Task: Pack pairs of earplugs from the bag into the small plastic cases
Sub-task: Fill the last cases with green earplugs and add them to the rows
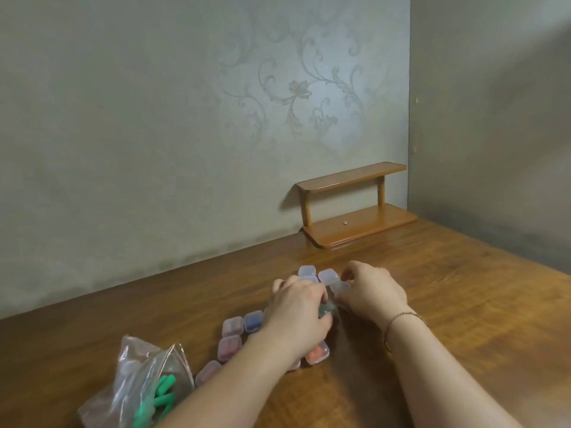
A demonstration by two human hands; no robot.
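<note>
Earplugs of bright green foam [159,396] are lying inside a crumpled clear plastic bag [136,375] that is sitting at the near left of the brown wooden table [432,288]. Just right of the bag, small square translucent plastic cases are sitting closed in a cluster: 1 near the bag with reddish contents [207,372], 2 pinkish ones stacked in a column above it [230,347] [232,326], and 1 holding blue earplugs [254,321] beside them. The left forearm is crossing over part of this cluster, hiding some cases. An orange-filled case [318,353] is showing just right of that forearm.

The left hand [296,316] is curling palm-down over a small case with greenish contents [327,308], its fingers gripping it against the table. Beyond the fingers, 2 empty clear cases [306,270] [327,275] are sitting side by side. The right hand [370,291] is meeting the left at the greenish case, its fingers bent and pinching what looks like the clear lid [341,287]; the exact contact is partly hidden. A thin bracelet [401,318] is circling the right wrist.

At the far right, against the patterned grey wall [154,118], a small 2-tier wooden shelf [355,205] is standing on the table.
</note>
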